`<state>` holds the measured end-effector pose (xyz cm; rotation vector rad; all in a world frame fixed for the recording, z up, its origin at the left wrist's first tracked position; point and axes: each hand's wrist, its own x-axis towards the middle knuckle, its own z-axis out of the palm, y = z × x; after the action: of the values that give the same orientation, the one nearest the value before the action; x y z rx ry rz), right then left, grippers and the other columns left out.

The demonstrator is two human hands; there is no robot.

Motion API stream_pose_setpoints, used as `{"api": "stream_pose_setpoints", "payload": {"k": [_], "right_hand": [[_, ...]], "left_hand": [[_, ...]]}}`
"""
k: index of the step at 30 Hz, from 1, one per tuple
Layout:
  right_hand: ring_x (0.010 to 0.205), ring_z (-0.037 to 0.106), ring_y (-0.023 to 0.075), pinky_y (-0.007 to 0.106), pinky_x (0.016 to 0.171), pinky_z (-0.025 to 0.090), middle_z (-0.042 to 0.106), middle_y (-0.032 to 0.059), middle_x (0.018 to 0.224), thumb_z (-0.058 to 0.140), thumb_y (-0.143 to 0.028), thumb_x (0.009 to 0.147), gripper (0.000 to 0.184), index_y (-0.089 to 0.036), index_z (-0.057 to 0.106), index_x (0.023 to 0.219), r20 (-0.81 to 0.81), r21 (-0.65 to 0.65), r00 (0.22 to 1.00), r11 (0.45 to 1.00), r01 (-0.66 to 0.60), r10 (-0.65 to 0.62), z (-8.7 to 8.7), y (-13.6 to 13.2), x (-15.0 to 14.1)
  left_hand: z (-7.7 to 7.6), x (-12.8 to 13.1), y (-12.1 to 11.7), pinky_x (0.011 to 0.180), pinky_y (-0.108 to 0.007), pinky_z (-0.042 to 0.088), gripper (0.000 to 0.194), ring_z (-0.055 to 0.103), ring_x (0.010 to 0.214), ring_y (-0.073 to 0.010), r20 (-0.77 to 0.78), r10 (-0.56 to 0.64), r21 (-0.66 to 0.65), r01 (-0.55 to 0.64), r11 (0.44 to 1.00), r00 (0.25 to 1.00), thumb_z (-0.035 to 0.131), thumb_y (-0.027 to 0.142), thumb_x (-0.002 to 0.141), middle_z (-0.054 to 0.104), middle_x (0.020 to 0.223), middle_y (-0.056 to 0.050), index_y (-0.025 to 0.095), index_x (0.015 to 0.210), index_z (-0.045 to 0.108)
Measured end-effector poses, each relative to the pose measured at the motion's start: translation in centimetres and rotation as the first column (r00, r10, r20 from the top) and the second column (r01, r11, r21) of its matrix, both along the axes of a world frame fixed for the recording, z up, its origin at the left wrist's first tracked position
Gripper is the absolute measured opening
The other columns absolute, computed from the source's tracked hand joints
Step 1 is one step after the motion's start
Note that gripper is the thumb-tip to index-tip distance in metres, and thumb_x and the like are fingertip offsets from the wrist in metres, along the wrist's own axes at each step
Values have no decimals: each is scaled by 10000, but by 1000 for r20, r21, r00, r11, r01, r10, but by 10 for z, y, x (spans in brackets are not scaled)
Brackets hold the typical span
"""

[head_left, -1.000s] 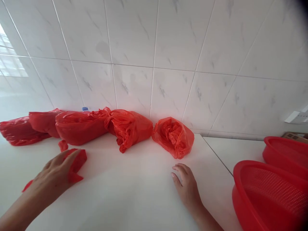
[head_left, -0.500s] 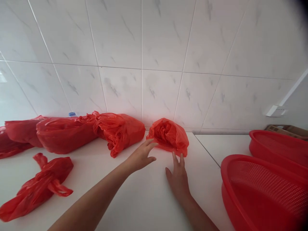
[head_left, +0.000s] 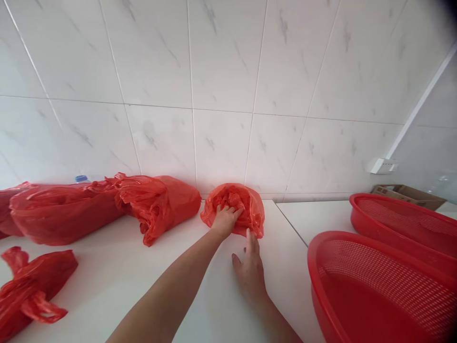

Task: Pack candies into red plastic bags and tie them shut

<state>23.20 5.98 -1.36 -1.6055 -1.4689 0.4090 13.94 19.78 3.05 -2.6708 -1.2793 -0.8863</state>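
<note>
A crumpled red plastic bag point(head_left: 255, 205) lies against the tiled wall, its gathered mouth facing me. My left hand point(head_left: 225, 221) reaches into the folds of that mouth, fingers spread over the bunched plastic. Just in front of the bag's lower right edge is my right hand point(head_left: 250, 271), fingers stretched out and thumb apart, fingertips at or very near the plastic. What the bag contains is hidden.
More filled red bags point(head_left: 174, 200) line the wall to the left. A knotted red bag point(head_left: 39, 286) lies at front left. Red perforated baskets point(head_left: 317, 257) stand at right, with a cardboard box point(head_left: 410, 193) behind. A blue bottle cap point(head_left: 81, 178) shows behind the bags.
My left hand has moved forward and right into the bag's mouth. The right hand stays by the bag's front edge. The view has turned slightly right.
</note>
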Motion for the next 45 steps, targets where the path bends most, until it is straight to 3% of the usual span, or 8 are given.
{"api": "stream_pose_setpoints", "payload": {"k": [6,11,18,24,28,35,41,45], "right_hand": [[836,599,203,371,779,484,402,109,1395,474,-286,798,784,-270,106,1490,-210,-1,975,997,74,-73,5,10,9],[736,580,180,351,737,475,494,106,1312,525,-376,794,792,-256,152,1482,-315,27,948,998,50,-39,2,12,15],[611,576,174,272,570,440,629,47,702,363,-619,878,496,-184,599,870,-499,63,809,945,-322,309,11,-9,9],[851,602,192,299,767,468,662,55,910,577,-506,833,329,-191,644,902,-660,74,608,844,-532,441,21,-29,2],[779,591,179,282,659,469,662,54,884,662,-467,771,306,-189,655,898,-781,1,577,924,-383,240,10,-21,12],[701,574,140,221,539,438,640,8,856,778,-364,650,318,-213,596,863,-945,20,315,978,-210,87,14,-15,26],[821,579,186,262,603,468,627,59,970,676,-390,729,290,-196,615,934,-842,-3,525,972,-235,124,28,-25,17],[744,564,165,263,660,447,620,25,839,626,-314,719,149,-203,586,811,-620,-5,720,916,-402,312,39,-43,-9]], "left_hand": [[1,-20,-10,860,-422,504,269,586,1016,-208,229,62,14,-67,998,972,549,299,901,575,1189,-84,169,1136,569],[13,-49,-39,850,-338,487,279,525,1118,-205,402,21,-2,-22,1000,916,441,-13,779,550,1157,-67,190,922,568],[-6,-89,-124,769,-306,498,269,585,946,-181,389,-54,-75,90,993,920,490,19,712,575,1046,-49,213,897,495],[-19,-124,-170,881,-349,460,272,556,1031,-219,154,-158,-183,186,965,975,528,51,757,592,1112,-60,236,953,566],[-22,-155,-162,720,-295,449,169,564,798,-186,252,69,-199,-18,980,965,482,71,774,595,831,-22,219,734,552],[-32,-189,-133,699,-305,441,42,563,792,-195,489,385,-267,-286,920,783,550,193,759,570,849,-6,234,761,545],[-22,-167,-152,721,-325,472,216,563,864,-210,611,389,-262,-289,921,689,539,297,828,565,1015,-45,251,1038,526],[-16,-144,-167,591,-272,485,301,559,703,-167,658,357,-477,0,879,663,546,422,845,592,918,-39,231,1077,553]]}}
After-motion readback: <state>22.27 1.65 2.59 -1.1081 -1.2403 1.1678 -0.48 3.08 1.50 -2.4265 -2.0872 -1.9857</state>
